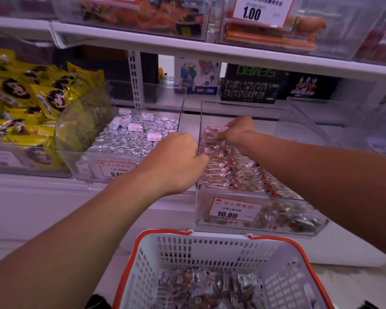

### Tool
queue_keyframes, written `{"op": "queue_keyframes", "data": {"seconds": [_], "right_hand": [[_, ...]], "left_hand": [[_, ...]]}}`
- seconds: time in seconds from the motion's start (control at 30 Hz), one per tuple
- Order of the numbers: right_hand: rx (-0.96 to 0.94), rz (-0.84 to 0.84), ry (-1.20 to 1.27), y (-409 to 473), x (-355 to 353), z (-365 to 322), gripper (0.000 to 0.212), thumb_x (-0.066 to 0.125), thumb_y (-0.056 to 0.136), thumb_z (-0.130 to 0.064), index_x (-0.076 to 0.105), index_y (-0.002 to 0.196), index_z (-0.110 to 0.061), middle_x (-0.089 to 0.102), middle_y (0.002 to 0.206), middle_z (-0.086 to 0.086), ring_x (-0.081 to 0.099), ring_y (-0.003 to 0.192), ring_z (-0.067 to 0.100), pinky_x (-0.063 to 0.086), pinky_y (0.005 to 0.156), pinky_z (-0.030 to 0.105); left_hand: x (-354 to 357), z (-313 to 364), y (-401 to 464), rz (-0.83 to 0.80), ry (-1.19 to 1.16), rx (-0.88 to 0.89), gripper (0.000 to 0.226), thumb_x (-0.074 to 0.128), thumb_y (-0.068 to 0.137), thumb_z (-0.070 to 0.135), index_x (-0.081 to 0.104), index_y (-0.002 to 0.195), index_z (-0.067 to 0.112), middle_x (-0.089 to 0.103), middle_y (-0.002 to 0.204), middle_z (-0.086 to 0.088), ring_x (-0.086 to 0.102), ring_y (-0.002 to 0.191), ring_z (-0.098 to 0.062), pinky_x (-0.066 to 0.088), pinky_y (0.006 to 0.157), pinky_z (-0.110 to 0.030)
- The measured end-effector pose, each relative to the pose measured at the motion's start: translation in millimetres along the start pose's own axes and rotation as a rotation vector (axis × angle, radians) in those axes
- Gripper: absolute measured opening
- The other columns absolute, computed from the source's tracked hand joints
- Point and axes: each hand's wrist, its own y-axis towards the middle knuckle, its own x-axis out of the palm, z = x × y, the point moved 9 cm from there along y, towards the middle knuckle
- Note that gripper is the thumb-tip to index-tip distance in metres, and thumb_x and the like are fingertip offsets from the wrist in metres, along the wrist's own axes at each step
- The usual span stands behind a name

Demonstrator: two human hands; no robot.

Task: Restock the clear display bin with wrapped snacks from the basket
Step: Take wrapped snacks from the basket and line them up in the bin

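The clear display bin [308,228] stands on the lower shelf, with a 10.80 price tag on its front. Rows of small clear-wrapped snacks [239,172] with red marks fill it. My left hand [176,161] is curled at the bin's left wall, its fingertips among the snacks near the front left. My right hand [237,132] reaches deeper into the bin and pinches a wrapped snack [212,134] at the back of the rows. Below, a white basket [187,253] with an orange rim holds a heap of the same wrapped snacks [210,288].
A neighbouring clear bin [98,161] of silver foil-wrapped rolls sits to the left, and yellow snack bags [31,101] lie beyond it. Boxed toys [250,83] stand behind the bins. The upper shelf [187,50] overhangs with more bins.
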Motion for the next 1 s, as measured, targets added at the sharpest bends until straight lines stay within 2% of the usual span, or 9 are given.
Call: {"op": "queue_keyframes", "data": {"seconds": [0.17,0.37,0.43,0.5,0.6,0.67,0.73,0.87,1.0], "right_hand": [[0.011,0.054,0.028,-4,-2,3,0.052,0.090,0.067,-0.031,0.062,0.106,-0.008,0.064,0.097,0.005,0.057,0.076,0.016,0.047,0.058,0.025],[-0.213,-0.007,-0.100,-38,-42,-35,0.064,0.083,0.078,-0.034,0.054,0.129,-0.008,0.061,0.124,0.010,0.059,0.112,0.025,0.050,0.093,0.034],[-0.517,0.074,-0.134,-87,-70,-61,0.039,0.080,0.080,-0.032,0.065,0.114,-0.017,0.068,0.106,-0.003,0.065,0.096,0.010,0.053,0.081,0.021],[-0.818,0.266,-0.073,-158,-99,-63,0.012,0.073,0.085,-0.029,0.065,0.094,-0.029,0.065,0.078,-0.015,0.063,0.074,0.000,0.046,0.064,0.007],[-1.013,0.494,0.032,-256,-93,-9,0.006,0.063,0.092,-0.025,0.063,0.087,-0.028,0.052,0.061,-0.014,0.051,0.056,0.002,0.036,0.055,0.007],[-0.954,0.426,-0.001,-278,-44,43,0.012,0.060,0.092,-0.026,0.065,0.081,-0.023,0.056,0.059,-0.009,0.050,0.053,0.006,0.039,0.053,0.018],[-0.752,0.094,-0.192,-274,34,110,0.015,0.060,0.090,-0.031,0.067,0.084,-0.020,0.067,0.070,-0.003,0.064,0.065,0.015,0.046,0.058,0.028],[-0.054,-0.650,-0.599,-289,137,323,0.059,0.066,0.086,-0.041,0.050,0.138,-0.020,0.057,0.136,0.012,0.057,0.122,0.029,0.044,0.095,0.031],[0.288,-0.844,-0.714,-320,151,436,0.090,0.076,0.076,-0.056,0.045,0.143,-0.006,0.049,0.145,0.015,0.048,0.133,0.026,0.039,0.109,0.032]], "left_hand": [[-2,-1,0,0.012,0.010,0.011,0.037,0.055,0.088,0.024,0.060,0.060,0.001,0.065,0.063,-0.015,0.065,0.057,-0.032,0.056,0.058,-0.046],[-18,4,-12,0.098,0.121,0.030,0.041,0.061,0.083,0.055,0.060,0.064,0.019,0.063,0.062,0.002,0.061,0.060,-0.015,0.052,0.060,-0.032],[-10,-1,-21,-0.147,-0.017,0.007,0.046,0.064,0.067,0.059,0.060,0.057,0.014,0.062,0.053,0.003,0.055,0.048,-0.008,0.044,0.049,-0.024],[27,-9,-55,-0.661,-0.158,-0.119,0.039,0.062,0.060,0.053,0.068,0.058,0.015,0.066,0.053,0.000,0.051,0.042,-0.008,0.039,0.041,-0.020],[88,-39,-112,-1.155,0.081,-0.323,0.020,0.059,0.074,0.031,0.073,0.072,0.017,0.070,0.066,0.001,0.057,0.048,-0.010,0.044,0.043,-0.019],[136,-60,-128,-1.207,0.225,-0.407,0.017,0.056,0.089,0.023,0.071,0.084,0.016,0.067,0.073,-0.001,0.060,0.053,-0.013,0.048,0.048,-0.021],[191,-76,-142,-1.157,0.276,-0.413,0.027,0.049,0.098,0.023,0.067,0.109,0.006,0.069,0.092,-0.007,0.065,0.068,-0.020,0.051,0.054,-0.022],[294,-116,-205,-1.046,0.238,-0.438,0.049,0.054,0.099,0.033,0.048,0.142,0.012,0.052,0.142,-0.011,0.056,0.117,-0.028,0.047,0.099,-0.029],[355,-141,-291,-1.034,0.118,-0.775,0.078,0.072,0.085,0.040,0.035,0.149,0.015,0.049,0.145,-0.013,0.052,0.128,-0.034,0.046,0.105,-0.045]]}}
